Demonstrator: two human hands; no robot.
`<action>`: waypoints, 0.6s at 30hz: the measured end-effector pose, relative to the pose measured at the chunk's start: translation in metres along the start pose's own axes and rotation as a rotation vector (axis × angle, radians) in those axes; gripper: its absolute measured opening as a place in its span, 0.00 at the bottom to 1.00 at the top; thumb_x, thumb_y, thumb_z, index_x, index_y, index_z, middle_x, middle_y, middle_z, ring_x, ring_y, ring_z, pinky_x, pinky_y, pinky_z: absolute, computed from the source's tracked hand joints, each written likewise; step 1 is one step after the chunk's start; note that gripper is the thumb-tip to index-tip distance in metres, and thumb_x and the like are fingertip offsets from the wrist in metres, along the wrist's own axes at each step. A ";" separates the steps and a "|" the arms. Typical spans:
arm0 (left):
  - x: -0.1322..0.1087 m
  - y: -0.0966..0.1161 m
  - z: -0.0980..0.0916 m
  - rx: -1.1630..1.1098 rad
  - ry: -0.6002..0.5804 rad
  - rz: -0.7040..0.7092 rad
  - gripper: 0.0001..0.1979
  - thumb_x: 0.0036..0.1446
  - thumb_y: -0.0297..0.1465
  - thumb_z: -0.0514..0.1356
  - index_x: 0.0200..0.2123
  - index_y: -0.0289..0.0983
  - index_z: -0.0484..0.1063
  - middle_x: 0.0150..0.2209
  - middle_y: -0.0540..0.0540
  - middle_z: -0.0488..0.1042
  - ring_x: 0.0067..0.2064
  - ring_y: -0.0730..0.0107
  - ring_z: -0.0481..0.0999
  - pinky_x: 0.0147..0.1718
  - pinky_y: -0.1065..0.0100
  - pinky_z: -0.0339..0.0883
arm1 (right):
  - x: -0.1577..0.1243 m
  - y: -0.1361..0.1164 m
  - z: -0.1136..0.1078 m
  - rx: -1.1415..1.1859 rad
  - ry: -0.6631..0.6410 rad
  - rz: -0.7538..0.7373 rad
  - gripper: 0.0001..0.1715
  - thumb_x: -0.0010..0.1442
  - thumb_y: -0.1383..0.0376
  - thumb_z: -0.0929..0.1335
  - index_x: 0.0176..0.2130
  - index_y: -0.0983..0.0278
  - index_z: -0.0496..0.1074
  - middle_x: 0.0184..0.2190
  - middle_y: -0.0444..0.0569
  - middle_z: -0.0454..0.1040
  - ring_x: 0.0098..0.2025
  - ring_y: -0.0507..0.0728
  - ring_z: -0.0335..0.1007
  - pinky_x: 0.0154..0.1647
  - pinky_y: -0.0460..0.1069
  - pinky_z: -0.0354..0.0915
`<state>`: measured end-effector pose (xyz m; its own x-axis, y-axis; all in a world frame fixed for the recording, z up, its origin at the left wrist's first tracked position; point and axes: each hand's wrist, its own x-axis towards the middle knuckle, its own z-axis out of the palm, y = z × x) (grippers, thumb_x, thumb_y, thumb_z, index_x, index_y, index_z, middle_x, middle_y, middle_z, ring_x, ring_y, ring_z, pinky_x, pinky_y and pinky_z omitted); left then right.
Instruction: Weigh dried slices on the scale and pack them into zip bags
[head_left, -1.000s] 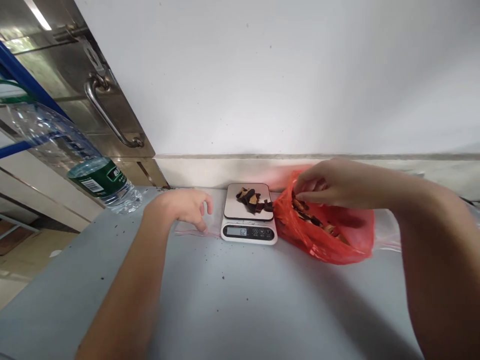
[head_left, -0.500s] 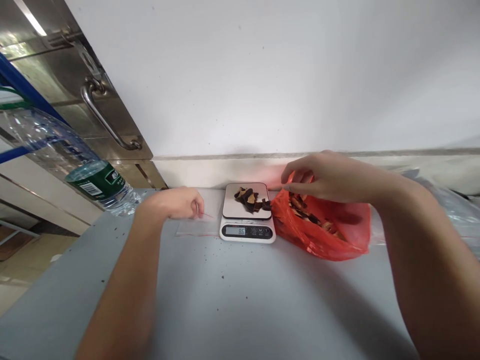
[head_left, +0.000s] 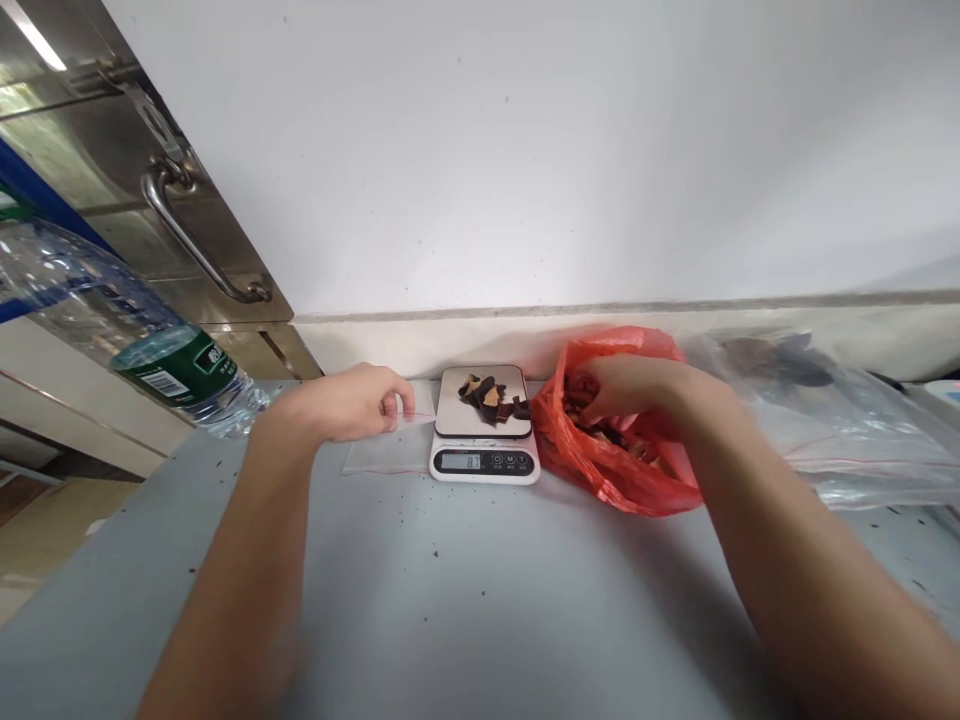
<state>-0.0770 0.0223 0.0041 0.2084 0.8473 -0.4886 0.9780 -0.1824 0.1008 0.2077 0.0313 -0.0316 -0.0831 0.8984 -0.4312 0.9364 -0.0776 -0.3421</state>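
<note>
My left hand (head_left: 364, 402) is closed, pinching the edge of a clear zip bag (head_left: 382, 455) lying flat beside the scale. A white digital scale (head_left: 484, 460) stands in the middle, its display reading about 8.7. On its plate rests a small heap of dark brown dried pieces (head_left: 491, 396), some with pale tan sides. To the right, my right hand (head_left: 626, 385) reaches into an open red plastic bag (head_left: 600, 475) holding similar dried pieces (head_left: 637, 448). Its fingers are bent down among the pieces, fingertips partly hidden; what they grip I cannot make out.
A large water bottle (head_left: 176, 355) with a green label is at the left. Behind it is a metal door with a handle (head_left: 191, 245). Clear plastic bags (head_left: 847, 430) lie at the far right. A white wall (head_left: 480, 180) rises behind the grey table (head_left: 420, 620).
My right hand has moved from above the red bag's rim down into it. The scale's display went from 8.6 to about 8.7. My left hand stays at the clear bag.
</note>
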 end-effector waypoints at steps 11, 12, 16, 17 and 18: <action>0.002 0.002 0.001 -0.007 -0.013 0.018 0.17 0.49 0.29 0.55 0.42 0.40 0.78 0.40 0.42 0.80 0.39 0.55 0.77 0.35 0.64 0.66 | -0.016 -0.004 -0.020 -0.112 0.098 -0.042 0.14 0.53 0.70 0.69 0.22 0.59 0.61 0.25 0.45 0.69 0.27 0.56 0.64 0.27 0.52 0.59; 0.002 0.001 0.001 -0.014 -0.014 0.018 0.18 0.49 0.29 0.56 0.42 0.40 0.78 0.41 0.42 0.81 0.40 0.55 0.78 0.35 0.64 0.67 | -0.021 -0.006 -0.024 -0.132 0.116 -0.055 0.14 0.53 0.69 0.69 0.22 0.58 0.62 0.24 0.45 0.68 0.27 0.56 0.62 0.27 0.52 0.58; 0.002 -0.004 0.002 -0.031 -0.018 -0.011 0.19 0.48 0.31 0.57 0.44 0.41 0.79 0.42 0.42 0.81 0.40 0.53 0.79 0.36 0.63 0.68 | -0.033 -0.010 -0.030 -0.116 0.159 -0.133 0.09 0.53 0.68 0.69 0.24 0.57 0.69 0.23 0.44 0.69 0.26 0.56 0.64 0.26 0.52 0.58; 0.001 -0.004 0.002 -0.030 -0.018 -0.019 0.19 0.49 0.31 0.58 0.44 0.41 0.79 0.43 0.42 0.81 0.40 0.53 0.79 0.35 0.63 0.68 | -0.032 -0.010 -0.029 -0.114 0.174 -0.167 0.09 0.53 0.69 0.69 0.23 0.57 0.69 0.22 0.44 0.69 0.25 0.55 0.63 0.25 0.52 0.58; 0.000 -0.004 0.002 -0.026 -0.018 -0.028 0.19 0.49 0.31 0.58 0.44 0.42 0.79 0.43 0.42 0.81 0.39 0.53 0.79 0.35 0.63 0.68 | -0.030 -0.008 -0.027 -0.122 0.201 -0.205 0.11 0.52 0.70 0.69 0.22 0.58 0.68 0.21 0.44 0.68 0.23 0.54 0.62 0.24 0.52 0.57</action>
<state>-0.0805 0.0225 0.0021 0.1812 0.8429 -0.5066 0.9833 -0.1459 0.1089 0.2119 0.0164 0.0071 -0.2171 0.9583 -0.1858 0.9420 0.1559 -0.2971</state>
